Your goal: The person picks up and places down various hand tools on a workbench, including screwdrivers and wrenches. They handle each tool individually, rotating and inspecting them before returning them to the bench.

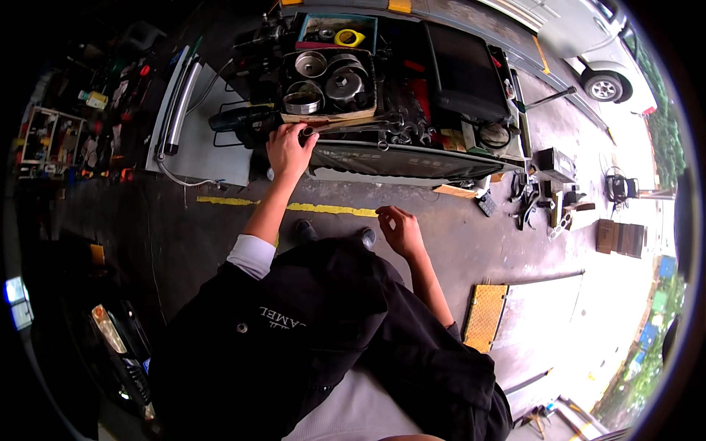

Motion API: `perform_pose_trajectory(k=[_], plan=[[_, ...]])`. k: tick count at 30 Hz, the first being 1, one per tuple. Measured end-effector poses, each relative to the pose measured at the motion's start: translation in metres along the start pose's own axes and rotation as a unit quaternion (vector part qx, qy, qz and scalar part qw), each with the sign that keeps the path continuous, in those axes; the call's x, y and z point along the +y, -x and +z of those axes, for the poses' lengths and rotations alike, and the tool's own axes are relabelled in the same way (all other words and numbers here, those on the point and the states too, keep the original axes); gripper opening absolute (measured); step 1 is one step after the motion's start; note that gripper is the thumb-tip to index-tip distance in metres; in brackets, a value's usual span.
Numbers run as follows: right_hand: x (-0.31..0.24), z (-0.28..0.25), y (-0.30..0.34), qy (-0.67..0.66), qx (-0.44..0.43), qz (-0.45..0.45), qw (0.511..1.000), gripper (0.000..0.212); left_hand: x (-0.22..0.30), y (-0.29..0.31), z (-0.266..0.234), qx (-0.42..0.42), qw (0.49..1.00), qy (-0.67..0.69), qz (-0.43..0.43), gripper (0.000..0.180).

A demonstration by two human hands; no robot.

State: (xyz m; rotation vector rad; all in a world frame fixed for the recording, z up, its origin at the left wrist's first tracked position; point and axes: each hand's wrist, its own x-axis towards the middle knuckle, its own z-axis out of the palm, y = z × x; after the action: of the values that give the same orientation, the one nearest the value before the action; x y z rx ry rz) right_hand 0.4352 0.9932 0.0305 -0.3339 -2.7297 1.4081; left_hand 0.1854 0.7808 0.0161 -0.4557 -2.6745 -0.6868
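My left hand is at the front left edge of a tool cart, its fingers closed around the ring end of a long metal wrench. The wrench's shaft stretches rightward along the cart's front edge. Just beyond it stands a shallow box with several round metal cup-shaped tools in it. More wrenches lie bunched to the right of the box. My right hand hangs over the floor in front of the cart, fingers loosely bent and apart, with nothing visible in it.
A dark lidded case sits on the cart's right side, and a tray holding a yellow round tool is at the back. Left stands a grey panel with a tube. Boxes and metal parts lie on the floor at right.
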Motion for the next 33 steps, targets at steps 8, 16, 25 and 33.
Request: perform_pose_trajectory(k=[8, 16, 25, 33], plan=[[-0.004, 0.024, -0.033, -0.048, -0.021, -0.053, 0.997, 0.015, -0.001, -0.011, -0.009, -0.024, 0.997, 0.008, 0.078, 0.021], [-0.021, 0.042, -0.067, -0.160, -0.047, -0.034, 0.985, 0.019, 0.002, -0.004, -0.027, 0.031, 0.991, 0.056, 0.122, 0.019], [-0.064, 0.046, -0.097, -0.621, -0.057, 0.203, 0.755, 0.037, 0.029, 0.026, -0.070, 0.009, 0.971, 0.107, 0.213, 0.020], [-0.065, 0.049, -0.108, -0.623, -0.008, 0.187, 0.759, 0.033, 0.046, 0.061, -0.065, 0.000, 0.950, 0.159, 0.268, 0.022]])
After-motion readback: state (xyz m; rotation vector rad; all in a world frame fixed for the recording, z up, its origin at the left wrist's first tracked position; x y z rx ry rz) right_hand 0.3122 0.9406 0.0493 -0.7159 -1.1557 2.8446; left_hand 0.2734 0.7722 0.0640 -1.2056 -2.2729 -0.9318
